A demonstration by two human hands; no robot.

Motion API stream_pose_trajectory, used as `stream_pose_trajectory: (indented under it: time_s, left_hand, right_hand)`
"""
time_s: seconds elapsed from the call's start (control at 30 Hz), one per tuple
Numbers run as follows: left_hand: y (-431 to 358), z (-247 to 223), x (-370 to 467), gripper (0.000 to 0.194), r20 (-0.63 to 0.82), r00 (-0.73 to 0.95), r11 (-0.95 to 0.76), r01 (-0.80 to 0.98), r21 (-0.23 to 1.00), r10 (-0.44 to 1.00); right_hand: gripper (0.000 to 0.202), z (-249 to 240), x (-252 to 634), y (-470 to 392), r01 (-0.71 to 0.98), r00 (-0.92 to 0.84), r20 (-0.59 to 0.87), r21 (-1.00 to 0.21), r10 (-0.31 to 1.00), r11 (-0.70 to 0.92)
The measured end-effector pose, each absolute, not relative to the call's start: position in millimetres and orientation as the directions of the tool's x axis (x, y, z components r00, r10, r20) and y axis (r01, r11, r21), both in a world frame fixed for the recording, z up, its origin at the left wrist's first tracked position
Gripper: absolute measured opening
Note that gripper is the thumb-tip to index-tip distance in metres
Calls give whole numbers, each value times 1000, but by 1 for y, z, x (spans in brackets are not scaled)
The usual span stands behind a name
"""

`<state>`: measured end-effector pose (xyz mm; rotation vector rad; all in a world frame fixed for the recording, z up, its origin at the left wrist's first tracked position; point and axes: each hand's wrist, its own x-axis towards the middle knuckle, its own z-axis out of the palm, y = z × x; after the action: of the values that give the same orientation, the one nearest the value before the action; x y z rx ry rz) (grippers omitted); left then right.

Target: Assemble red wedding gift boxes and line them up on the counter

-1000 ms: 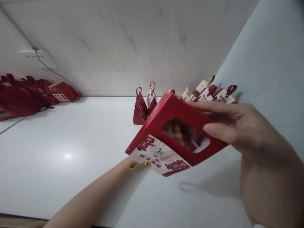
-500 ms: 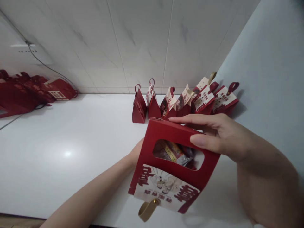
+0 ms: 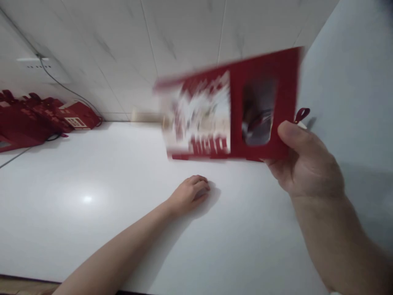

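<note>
In the head view, my right hand grips a red gift box by its base end, the thumb pressed on the front face. The box is held up off the table, lying sideways with its narrow top to the left, and is smeared by motion. Its clear window shows blurred small packets inside. A pale gold strap sticks out from the top. My left hand rests on the white tabletop below the box, fingers curled in, holding nothing that I can see.
Behind the raised box stands a row of small red gift boxes, mostly hidden; one dark red loop shows. More red boxes sit at the far left, near a cable and a wall socket. A tiled wall bounds the back.
My right hand has lifted the gift box up and turned it, so its strap end swings from below to the left. My left hand, earlier hidden behind the box, now shows on the table.
</note>
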<state>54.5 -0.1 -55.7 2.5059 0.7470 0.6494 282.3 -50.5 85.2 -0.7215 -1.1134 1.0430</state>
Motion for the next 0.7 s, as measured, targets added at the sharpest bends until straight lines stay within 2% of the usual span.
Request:
stream_pose_trajectory:
  time_s: [0.07, 0.17, 0.27, 0.33, 0.37, 0.47, 0.53, 0.6, 0.7]
  left_hand:
    - [1, -55, 53, 18, 277, 777, -760, 360, 541, 565]
    - [1, -56, 52, 27, 285, 746, -709, 334, 621, 602]
    - [-5, -60, 51, 49, 484, 528, -623, 114, 774, 698]
    - [-10, -65, 51, 67, 592, 344, -600, -96, 794, 729]
    - [-13, -66, 51, 72, 600, 284, -586, -142, 798, 748]
    - [-16, -67, 50, 67, 491, 204, -487, -72, 870, 847]
    - [-12, -62, 49, 58, 414, 186, -419, -11, 908, 891]
    - [-4, -53, 44, 50, 416, 183, -429, 38, 902, 891]
    - [13, -35, 29, 41, 508, 143, -528, 202, 825, 849]
  right_hand:
    - [34, 80, 269, -50, -367, 154, 398, -827, 904, 427]
    - [35, 59, 242, -51, -471, 31, 327, -829, 945, 302]
    - [38, 26, 214, -50, -508, -16, 314, -820, 949, 263]
    - [51, 1, 199, -48, -456, 26, 299, -846, 954, 277]
    - [56, -11, 193, -47, -416, 47, 288, -865, 956, 281]
    - [43, -42, 184, -41, -279, -27, 260, -929, 965, 242]
    - [40, -54, 184, -36, -276, -62, 232, -939, 971, 207]
    - [42, -61, 186, -31, -342, -74, 220, -922, 973, 183]
    - [42, -68, 191, -21, -493, 6, 139, -861, 990, 124]
